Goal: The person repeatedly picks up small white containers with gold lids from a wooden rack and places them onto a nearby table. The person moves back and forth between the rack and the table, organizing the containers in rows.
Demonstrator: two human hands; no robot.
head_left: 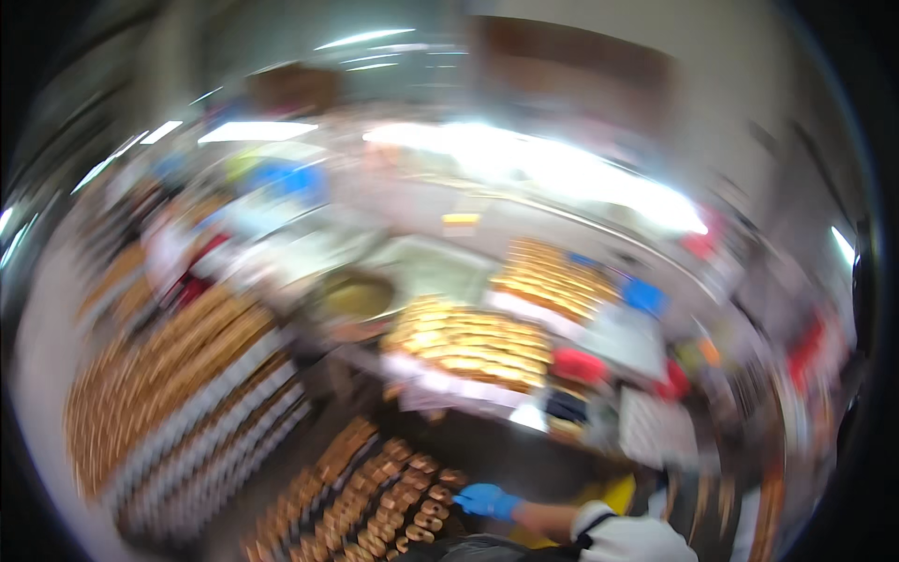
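The blue-gloved right hand is at the right edge of the rows of copper-coloured pieces; blur prevents telling whether it grips anything. Beyond those rows sits a gold-coloured stack; to their left, brownish layers.

Just left of your right fingers: rows of small pieces; contact too blurred to tell. Farther left, beyond rows: stacked tiers of pieces. Ahead of your fingers: near batch; behind it, slightly right, far batch. Bowl ahead-left, beside near batch. Light strip above both batches. Your sleeve right of fingers.
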